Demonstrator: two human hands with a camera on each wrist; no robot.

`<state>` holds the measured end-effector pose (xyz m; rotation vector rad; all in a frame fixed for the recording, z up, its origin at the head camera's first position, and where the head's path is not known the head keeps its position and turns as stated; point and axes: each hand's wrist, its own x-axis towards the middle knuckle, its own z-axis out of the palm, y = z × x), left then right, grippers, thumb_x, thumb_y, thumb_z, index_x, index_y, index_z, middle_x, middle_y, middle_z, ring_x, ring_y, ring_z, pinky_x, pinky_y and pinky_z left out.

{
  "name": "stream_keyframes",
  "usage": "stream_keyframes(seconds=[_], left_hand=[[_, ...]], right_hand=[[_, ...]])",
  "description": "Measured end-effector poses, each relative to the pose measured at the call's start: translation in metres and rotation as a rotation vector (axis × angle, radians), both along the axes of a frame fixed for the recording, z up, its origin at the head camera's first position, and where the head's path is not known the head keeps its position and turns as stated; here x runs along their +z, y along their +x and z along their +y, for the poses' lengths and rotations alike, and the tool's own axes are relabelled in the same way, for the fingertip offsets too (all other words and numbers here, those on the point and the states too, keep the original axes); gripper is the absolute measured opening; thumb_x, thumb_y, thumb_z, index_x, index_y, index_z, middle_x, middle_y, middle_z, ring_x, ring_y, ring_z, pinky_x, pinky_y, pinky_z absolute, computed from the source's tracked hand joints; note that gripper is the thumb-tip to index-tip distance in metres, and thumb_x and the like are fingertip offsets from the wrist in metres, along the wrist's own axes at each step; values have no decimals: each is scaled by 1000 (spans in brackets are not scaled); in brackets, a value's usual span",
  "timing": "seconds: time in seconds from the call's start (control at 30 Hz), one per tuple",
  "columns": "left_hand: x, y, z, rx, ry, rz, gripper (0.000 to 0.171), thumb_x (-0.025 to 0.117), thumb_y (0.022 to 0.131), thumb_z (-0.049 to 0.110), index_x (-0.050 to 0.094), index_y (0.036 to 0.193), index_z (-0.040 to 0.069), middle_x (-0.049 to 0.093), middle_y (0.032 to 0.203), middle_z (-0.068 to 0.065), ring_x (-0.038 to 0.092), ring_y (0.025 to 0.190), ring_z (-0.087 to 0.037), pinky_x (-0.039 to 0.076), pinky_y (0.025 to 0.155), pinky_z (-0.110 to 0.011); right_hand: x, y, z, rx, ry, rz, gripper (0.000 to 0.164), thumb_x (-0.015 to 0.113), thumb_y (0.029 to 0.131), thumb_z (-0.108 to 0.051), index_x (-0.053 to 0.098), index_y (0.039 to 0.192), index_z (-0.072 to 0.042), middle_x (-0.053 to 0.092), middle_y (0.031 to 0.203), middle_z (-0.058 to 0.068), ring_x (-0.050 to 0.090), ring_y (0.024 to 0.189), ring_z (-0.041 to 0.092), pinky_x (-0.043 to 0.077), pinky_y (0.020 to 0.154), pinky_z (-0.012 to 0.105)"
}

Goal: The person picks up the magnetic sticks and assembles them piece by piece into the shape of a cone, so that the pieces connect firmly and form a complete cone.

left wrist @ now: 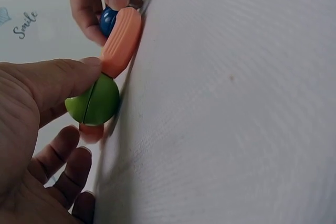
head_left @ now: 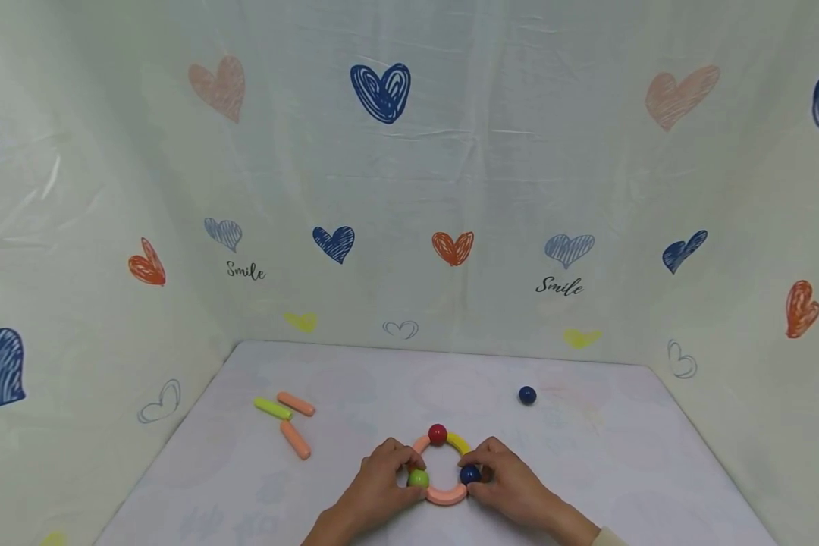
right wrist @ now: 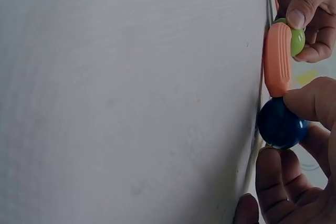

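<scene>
A ring of curved pieces and balls lies on the table in front of me. A red ball [head_left: 437, 434] is at its far side, with a yellow curved piece [head_left: 458, 442] to its right. Along the near side runs an orange curved piece [head_left: 447, 496], grooved in the wrist views. My left hand [head_left: 384, 479] pinches the green ball [left wrist: 93, 100] on the ring's left, its thumb by the joint with the orange piece. On the right side, my right hand [head_left: 512, 483] grips the dark blue ball [right wrist: 282, 123] between thumb and fingers. Fingers partly hide the left orange piece [head_left: 421, 444].
Left of the ring lie a yellow-green stick [head_left: 273, 409] and two orange sticks, one farther back [head_left: 296, 403] and one nearer [head_left: 296, 440]. A loose dark blue ball [head_left: 528, 395] sits at the back right. A heart-printed curtain [head_left: 409, 174] surrounds the white table [head_left: 614, 447].
</scene>
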<state>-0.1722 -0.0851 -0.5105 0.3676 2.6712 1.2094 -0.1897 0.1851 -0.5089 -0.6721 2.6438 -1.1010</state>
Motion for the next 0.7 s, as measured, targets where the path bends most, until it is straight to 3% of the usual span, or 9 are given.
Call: stream_keyframes(seconds=[0.43,0.7], left_hand=[[-1,1,-1,1,-11,25,29,90,84,33,71,105,32,52,101,8,47,93,-11,36,81,-34],[-1,4,-1,-27,-29,63,29,89,85,36,73,108,30,53,102,12,48,93,-6,36,87,-39]], right_hand=[[-1,0,2,-2,-83,-28,28,81,93,-21,77,120,-13,53,106,1,51,86,5,44,71,21],[0,0,0,-64,-25,-12,33,81,91,-20,74,122,-13,55,107,0,51,85,6,44,69,21]])
